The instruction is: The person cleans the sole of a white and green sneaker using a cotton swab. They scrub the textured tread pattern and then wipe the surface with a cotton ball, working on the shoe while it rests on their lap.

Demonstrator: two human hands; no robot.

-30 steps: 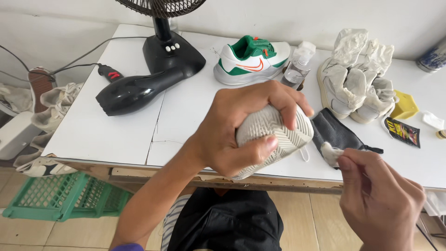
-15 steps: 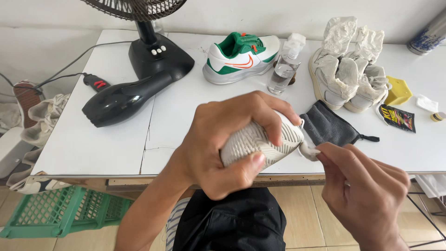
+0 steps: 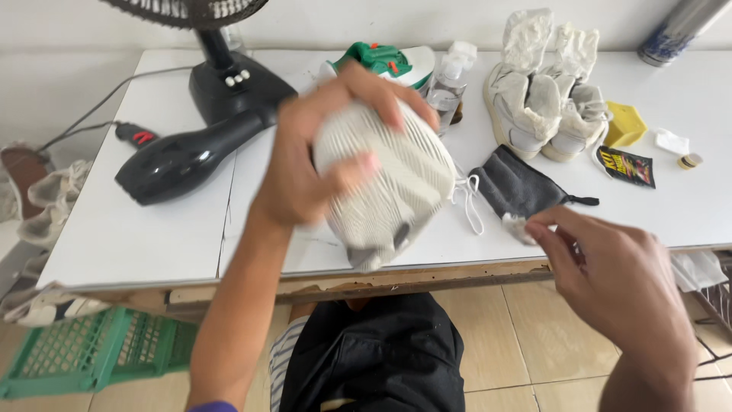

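**Fingers wrapping a pale ribbed shoe above a white table**

Fingers (image 3: 364,164) of the left hand (image 3: 305,164) are curling around a pale ribbed shoe (image 3: 393,183), gripping it sole-outward above the near edge of the white table (image 3: 137,236). Motion blur is softening the shoe's outline, and its upper is facing away from the camera, so only white laces (image 3: 469,202) are showing, dangling at its right side. The right hand (image 3: 610,286) is hovering lower right, well apart from the shoe, its fingertips pinching a small whitish wad (image 3: 517,226); what the wad is made of is hard to make out. A grey pouch (image 3: 518,187) is lying just behind that wad. Further back, a green and white sneaker (image 3: 385,61) is sitting mostly hidden by the left hand, beside a clear spray bottle (image 3: 448,80). A black hair dryer (image 3: 187,156) is resting left, against a fan base (image 3: 229,84) whose head is being cut off by the top edge. A pair of worn cream shoes (image 3: 545,99) is standing at the right
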